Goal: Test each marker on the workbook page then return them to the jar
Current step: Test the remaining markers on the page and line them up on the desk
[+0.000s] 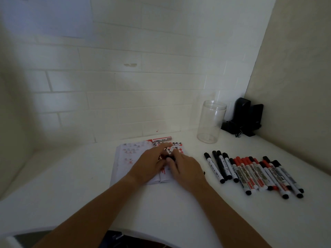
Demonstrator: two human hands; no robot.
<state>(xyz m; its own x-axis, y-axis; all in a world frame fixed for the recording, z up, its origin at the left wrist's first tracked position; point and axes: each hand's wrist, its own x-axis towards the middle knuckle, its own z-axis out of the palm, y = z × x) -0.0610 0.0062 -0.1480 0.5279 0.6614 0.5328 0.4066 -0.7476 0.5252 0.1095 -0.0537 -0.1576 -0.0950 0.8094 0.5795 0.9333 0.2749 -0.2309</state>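
Note:
The open workbook point(125, 158) lies on the white table, its pages marked with red and black scribbles. Both hands meet over its middle. My left hand point(149, 164) and my right hand point(187, 169) hold a small black-tipped marker point(168, 157) between their fingertips, and most of it is hidden by the fingers. A red marker point(161, 139) lies along the workbook's far edge. The clear plastic jar point(211, 120) stands upright and empty at the back right. Several black and red markers point(254, 173) lie in a row on the table to the right of the workbook.
Black devices with a cable point(246, 119) stand in the back right corner behind the jar. A tiled wall runs close behind the table point(161, 203), and a side wall closes off the right.

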